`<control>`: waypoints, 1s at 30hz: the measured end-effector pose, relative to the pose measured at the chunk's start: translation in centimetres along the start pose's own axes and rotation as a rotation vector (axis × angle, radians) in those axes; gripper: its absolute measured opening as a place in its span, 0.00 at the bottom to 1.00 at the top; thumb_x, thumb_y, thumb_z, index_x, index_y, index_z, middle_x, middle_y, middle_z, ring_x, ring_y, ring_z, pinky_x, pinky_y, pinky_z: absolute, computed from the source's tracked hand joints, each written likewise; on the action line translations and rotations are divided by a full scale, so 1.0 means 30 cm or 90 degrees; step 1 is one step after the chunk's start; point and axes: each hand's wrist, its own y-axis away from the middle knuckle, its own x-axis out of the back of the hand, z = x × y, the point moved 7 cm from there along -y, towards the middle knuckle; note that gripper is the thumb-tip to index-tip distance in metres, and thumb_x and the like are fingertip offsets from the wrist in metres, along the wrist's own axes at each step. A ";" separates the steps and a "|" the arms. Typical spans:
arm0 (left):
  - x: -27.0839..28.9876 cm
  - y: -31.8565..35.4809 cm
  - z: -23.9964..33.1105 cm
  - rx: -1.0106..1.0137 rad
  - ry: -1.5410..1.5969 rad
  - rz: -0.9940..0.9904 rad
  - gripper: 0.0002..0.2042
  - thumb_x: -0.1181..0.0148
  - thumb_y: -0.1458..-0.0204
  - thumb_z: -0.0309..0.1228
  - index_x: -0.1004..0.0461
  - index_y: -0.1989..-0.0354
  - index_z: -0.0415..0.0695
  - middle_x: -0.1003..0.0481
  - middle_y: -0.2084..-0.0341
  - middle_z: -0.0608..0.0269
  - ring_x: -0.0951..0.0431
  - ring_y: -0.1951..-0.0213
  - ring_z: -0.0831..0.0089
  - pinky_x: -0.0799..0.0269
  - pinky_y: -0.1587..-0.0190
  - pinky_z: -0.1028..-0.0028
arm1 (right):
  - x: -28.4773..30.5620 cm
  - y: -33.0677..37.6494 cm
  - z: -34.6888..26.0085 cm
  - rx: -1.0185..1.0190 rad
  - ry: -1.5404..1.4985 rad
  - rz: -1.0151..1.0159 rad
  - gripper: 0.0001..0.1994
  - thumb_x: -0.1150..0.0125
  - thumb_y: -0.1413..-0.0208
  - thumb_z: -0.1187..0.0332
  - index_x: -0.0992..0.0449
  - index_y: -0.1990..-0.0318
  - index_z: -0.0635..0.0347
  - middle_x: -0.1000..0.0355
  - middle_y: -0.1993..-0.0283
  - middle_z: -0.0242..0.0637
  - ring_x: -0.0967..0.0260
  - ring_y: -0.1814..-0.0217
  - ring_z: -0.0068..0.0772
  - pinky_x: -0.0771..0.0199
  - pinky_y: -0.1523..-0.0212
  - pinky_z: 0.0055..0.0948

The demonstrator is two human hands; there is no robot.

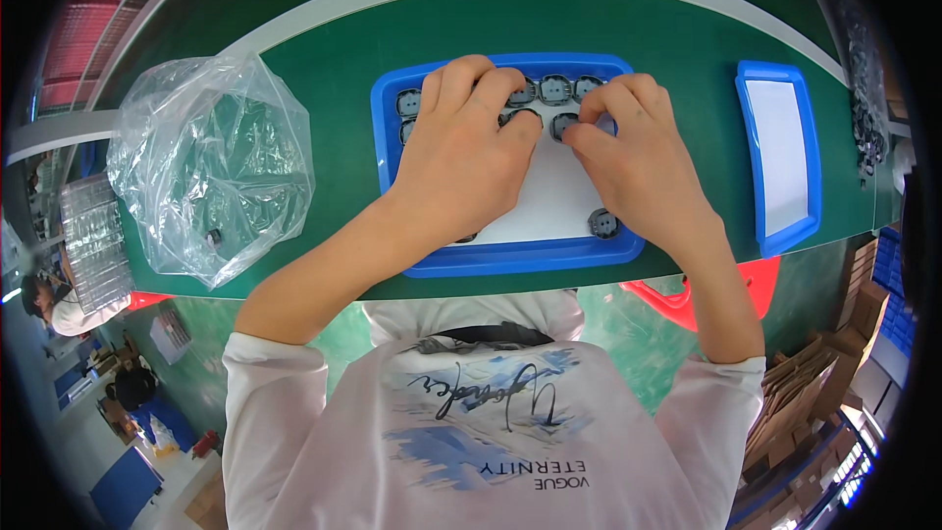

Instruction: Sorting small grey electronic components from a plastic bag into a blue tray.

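A blue tray (pixel 530 257) with a white bottom lies in front of me, with small dark round plastic parts (pixel 555 89) in rows along its far side. My left hand (pixel 461 142) reaches over the tray's left half, its fingers curled, thumb and index finger closed at a dark round part (pixel 520 116) in the second row. Beside it, my right hand (pixel 640 142) pinches another dark part (pixel 563 126) between thumb and fingers. A single part (pixel 603 224) sits near the tray's near right corner. Below my left wrist, another part is mostly hidden.
On the left of the green table (pixel 334 69) stands a clear plastic bag (pixel 211 167) with a small dark piece inside. A second blue tray (pixel 811 152) with a white bottom lies on the right. Dark pieces (pixel 867 128) are heaped beyond it. A red stool (pixel 760 290) stands below the table edge.
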 end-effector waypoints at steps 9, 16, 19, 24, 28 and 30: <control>0.081 0.006 -0.043 0.006 0.083 0.002 0.10 0.30 0.59 0.23 0.20 0.66 0.44 0.26 0.49 0.59 0.31 0.43 0.51 0.34 0.42 0.54 | 0.002 -0.037 0.010 0.031 -0.030 0.011 0.08 0.33 0.55 0.78 0.19 0.65 0.59 0.30 0.58 0.35 0.35 0.48 0.42 0.32 0.48 0.41; 0.243 0.152 -0.163 0.098 0.079 -0.028 0.11 0.29 0.59 0.23 0.20 0.66 0.44 0.24 0.46 0.58 0.29 0.42 0.49 0.30 0.42 0.55 | 0.042 -0.050 -0.071 0.055 -0.123 0.068 0.11 0.33 0.55 0.78 0.19 0.62 0.58 0.29 0.59 0.36 0.32 0.53 0.44 0.28 0.54 0.40; 0.245 0.202 -0.137 0.118 0.079 -0.044 0.11 0.29 0.59 0.23 0.19 0.65 0.44 0.25 0.46 0.58 0.30 0.41 0.49 0.30 0.41 0.55 | -0.005 -0.067 -0.144 0.103 -0.152 0.029 0.12 0.35 0.55 0.78 0.19 0.61 0.57 0.29 0.61 0.34 0.30 0.59 0.42 0.27 0.60 0.38; 0.263 0.322 -0.171 0.202 0.110 0.000 0.10 0.29 0.58 0.23 0.20 0.65 0.43 0.24 0.46 0.56 0.29 0.40 0.48 0.31 0.41 0.55 | -0.103 -0.106 -0.213 0.162 -0.090 -0.050 0.12 0.38 0.56 0.76 0.22 0.60 0.57 0.31 0.67 0.31 0.28 0.67 0.35 0.27 0.69 0.36; 0.359 0.442 -0.186 0.253 0.121 0.121 0.07 0.32 0.55 0.21 0.20 0.66 0.40 0.22 0.52 0.53 0.26 0.44 0.48 0.31 0.43 0.57 | -0.126 -0.123 -0.216 0.191 -0.079 -0.053 0.12 0.39 0.55 0.76 0.23 0.61 0.58 0.32 0.68 0.32 0.27 0.67 0.35 0.27 0.72 0.35; 0.415 0.514 -0.210 0.321 0.167 0.215 0.05 0.35 0.52 0.19 0.21 0.66 0.37 0.21 0.54 0.52 0.26 0.44 0.50 0.33 0.41 0.58 | -0.142 -0.126 -0.213 0.185 -0.087 -0.112 0.10 0.39 0.56 0.76 0.23 0.62 0.58 0.31 0.67 0.33 0.27 0.68 0.36 0.26 0.72 0.35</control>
